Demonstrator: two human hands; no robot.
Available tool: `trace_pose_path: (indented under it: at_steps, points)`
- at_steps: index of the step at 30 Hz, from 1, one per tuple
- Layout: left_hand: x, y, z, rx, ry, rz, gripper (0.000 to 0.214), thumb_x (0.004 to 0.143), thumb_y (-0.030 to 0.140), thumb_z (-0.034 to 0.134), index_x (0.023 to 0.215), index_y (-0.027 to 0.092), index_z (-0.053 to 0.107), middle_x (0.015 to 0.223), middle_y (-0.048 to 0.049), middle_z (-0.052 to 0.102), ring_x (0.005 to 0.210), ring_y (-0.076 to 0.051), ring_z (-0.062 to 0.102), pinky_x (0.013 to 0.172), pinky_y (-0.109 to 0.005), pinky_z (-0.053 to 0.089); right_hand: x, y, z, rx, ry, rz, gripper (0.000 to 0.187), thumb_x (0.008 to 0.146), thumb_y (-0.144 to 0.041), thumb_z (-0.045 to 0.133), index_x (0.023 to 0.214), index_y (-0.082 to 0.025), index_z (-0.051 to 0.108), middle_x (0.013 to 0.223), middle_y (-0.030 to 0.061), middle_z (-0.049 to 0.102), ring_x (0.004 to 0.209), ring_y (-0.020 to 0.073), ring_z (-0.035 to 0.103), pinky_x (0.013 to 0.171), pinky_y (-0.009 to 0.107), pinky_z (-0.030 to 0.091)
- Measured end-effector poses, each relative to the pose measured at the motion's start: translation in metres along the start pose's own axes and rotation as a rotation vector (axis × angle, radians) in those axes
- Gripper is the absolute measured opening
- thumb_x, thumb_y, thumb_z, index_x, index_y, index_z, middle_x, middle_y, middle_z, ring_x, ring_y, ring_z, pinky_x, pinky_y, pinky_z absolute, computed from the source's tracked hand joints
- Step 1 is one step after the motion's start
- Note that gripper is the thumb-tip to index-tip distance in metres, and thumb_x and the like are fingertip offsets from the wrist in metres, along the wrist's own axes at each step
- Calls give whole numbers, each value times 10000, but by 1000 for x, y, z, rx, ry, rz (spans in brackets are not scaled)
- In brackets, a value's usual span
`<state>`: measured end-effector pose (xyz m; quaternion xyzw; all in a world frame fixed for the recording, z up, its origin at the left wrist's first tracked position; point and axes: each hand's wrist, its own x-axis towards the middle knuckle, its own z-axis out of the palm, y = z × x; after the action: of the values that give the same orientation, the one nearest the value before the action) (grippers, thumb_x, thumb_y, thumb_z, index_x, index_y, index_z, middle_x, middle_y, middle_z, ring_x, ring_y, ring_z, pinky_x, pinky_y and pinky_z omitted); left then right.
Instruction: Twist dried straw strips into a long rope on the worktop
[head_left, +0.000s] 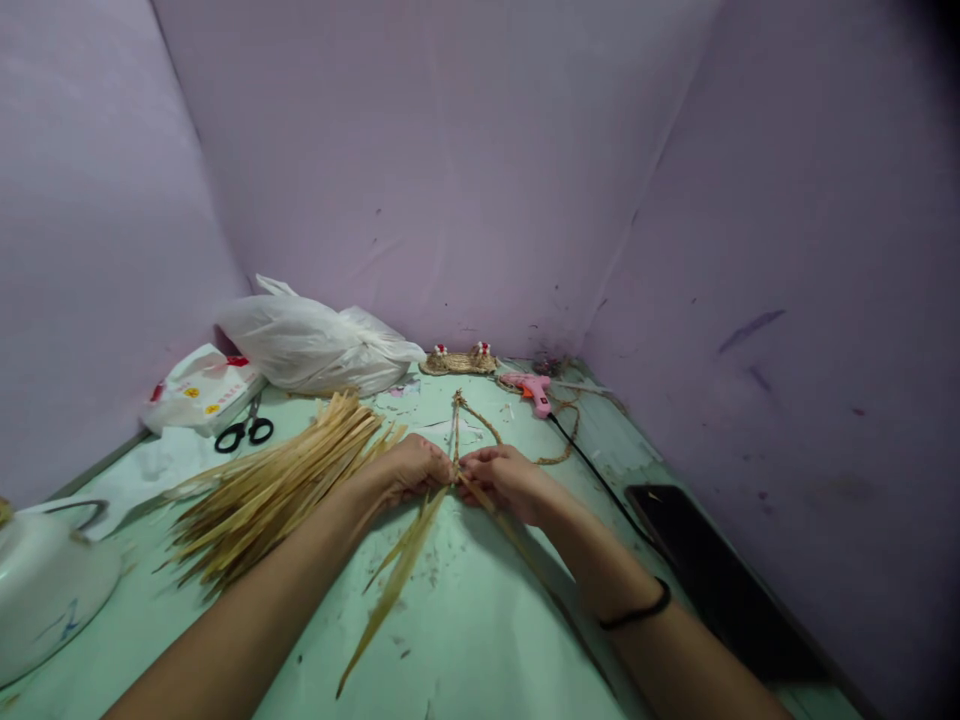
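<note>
Both hands meet over the middle of the pale green table. My left hand (417, 467) is closed in a pinch on dry straw-coloured leaf strips (405, 560), whose loose ends trail toward me. Close beside it, my right hand (501, 474) pinches the same work, fingertips nearly touching the left ones. Beyond the fingers runs a twisted straw cord (480, 415), bent at its far end and curving off behind my right hand. The exact joint between strips and cord is partly covered by my fingers. Left of my left hand lies a thick bundle of dry leaf strips (277, 490).
A pink glue gun (534, 390) with a black cable lies behind my right hand. Black-handled scissors (246, 433), a white plastic bag (315, 345) and a white enamel bowl (52, 600) are on the left. Woven sandals (459, 363) stand by the wall. A dark flat slab (720, 580) lies right.
</note>
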<state>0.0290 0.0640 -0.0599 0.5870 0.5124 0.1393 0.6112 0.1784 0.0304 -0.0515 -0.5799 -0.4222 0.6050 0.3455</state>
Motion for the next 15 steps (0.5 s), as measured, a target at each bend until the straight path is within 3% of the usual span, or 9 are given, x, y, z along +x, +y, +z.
trace_pose_path:
  at_steps: [2, 5, 11, 15]
  points:
    - [1, -1, 0, 12, -6, -5, 145, 509, 274, 565, 570, 149, 524, 352, 85, 285, 295, -34, 174, 318, -194, 79, 3, 8, 5, -11, -76, -8, 99, 637, -127, 474, 540, -137, 485, 417, -31, 440, 358, 50, 371, 355, 167, 248]
    - [0, 0, 1, 42, 1, -26, 118, 498, 234, 541, 573, 143, 542, 359, 81, 305, 295, -35, 180, 323, -195, 98, 10, 17, 9, -155, 2, -61, 135, 586, -136, 500, 457, -141, 461, 321, -82, 276, 304, 24, 179, 324, 190, 101]
    - [-8, 10, 8, 461, 224, 14, 81, 516, 198, 549, 476, 127, 553, 388, 9, 428, 368, -83, 353, 398, -214, 244, 15, 22, 7, -190, 61, -53, 132, 548, -181, 533, 446, -152, 454, 312, -81, 317, 293, 27, 213, 323, 195, 114]
    - [-24, 18, 26, 692, 412, 95, 66, 539, 208, 577, 548, 143, 581, 514, -47, 520, 597, -178, 526, 525, -230, 325, 11, 22, 10, -86, 22, -64, 55, 529, -125, 490, 476, -139, 485, 327, -82, 341, 307, 23, 213, 342, 185, 128]
